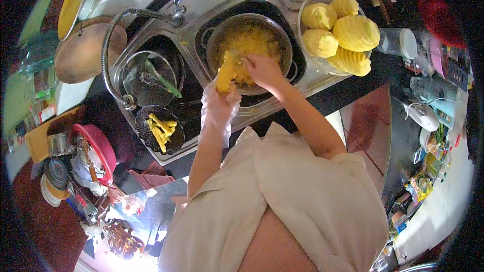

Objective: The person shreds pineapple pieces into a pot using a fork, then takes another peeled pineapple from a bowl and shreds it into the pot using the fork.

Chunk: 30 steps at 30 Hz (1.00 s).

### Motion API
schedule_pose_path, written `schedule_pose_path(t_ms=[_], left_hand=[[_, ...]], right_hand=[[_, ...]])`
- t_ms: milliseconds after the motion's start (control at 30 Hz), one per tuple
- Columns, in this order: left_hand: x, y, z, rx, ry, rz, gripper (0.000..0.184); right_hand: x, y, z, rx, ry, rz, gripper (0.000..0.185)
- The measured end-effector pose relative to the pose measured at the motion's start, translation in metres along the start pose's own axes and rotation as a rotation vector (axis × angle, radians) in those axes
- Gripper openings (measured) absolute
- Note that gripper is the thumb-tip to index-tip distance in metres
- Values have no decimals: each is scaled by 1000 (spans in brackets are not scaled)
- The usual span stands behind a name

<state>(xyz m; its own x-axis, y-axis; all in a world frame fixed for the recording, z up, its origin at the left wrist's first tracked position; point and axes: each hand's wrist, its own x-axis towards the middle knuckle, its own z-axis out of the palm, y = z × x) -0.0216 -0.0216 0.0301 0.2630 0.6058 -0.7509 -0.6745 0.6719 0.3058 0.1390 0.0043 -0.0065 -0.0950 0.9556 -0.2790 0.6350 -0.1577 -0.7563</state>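
Note:
My left hand (pixel 217 105), in a clear plastic glove, is wrapped round a long yellow pineapple piece (pixel 228 69) held upright and slightly tilted. Close against its right side is my right hand (pixel 264 72), bare, with the fingers closed; whatever they grip is hidden. Both hands are over the near part of a metal pot (pixel 288 53) standing in the sink basin. Shredded yellow pineapple flesh (pixel 252 39) covers the inside of the pot. To the right, a clear bowl (pixel 302 17) holds several peeled pineapples (pixel 356 32) with spiral grooves.
Left of the pot, a second basin contains a clear bowl (pixel 132 58) with a green-handled tool (pixel 169 84). A black dish (pixel 144 138) of yellow strips (pixel 162 130) sits at the sink's corner. The hose faucet (pixel 105 50) arches over the left side. A pink basin (pixel 103 143) stands further left.

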Motion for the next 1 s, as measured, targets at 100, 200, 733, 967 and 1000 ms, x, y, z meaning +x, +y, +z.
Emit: schedule_pose_path(t_ms=[100, 200, 733, 967, 1000], left_hand=[[9, -3, 8, 74, 211, 16, 24], [0, -6, 12, 237, 356, 4, 25], [-4, -21, 0, 467, 379, 171, 31], [2, -6, -15, 9, 28, -53, 23], [0, -2, -11, -27, -93, -79, 22]], right_hand=[[-19, -18, 9, -107, -6, -186, 27], [-25, -24, 7, -40, -48, -220, 27], [15, 46, 16, -271, -160, 76, 33], [-2, 32, -12, -60, -17, 227, 37], [-5, 32, -10, 100, 27, 209, 34]])
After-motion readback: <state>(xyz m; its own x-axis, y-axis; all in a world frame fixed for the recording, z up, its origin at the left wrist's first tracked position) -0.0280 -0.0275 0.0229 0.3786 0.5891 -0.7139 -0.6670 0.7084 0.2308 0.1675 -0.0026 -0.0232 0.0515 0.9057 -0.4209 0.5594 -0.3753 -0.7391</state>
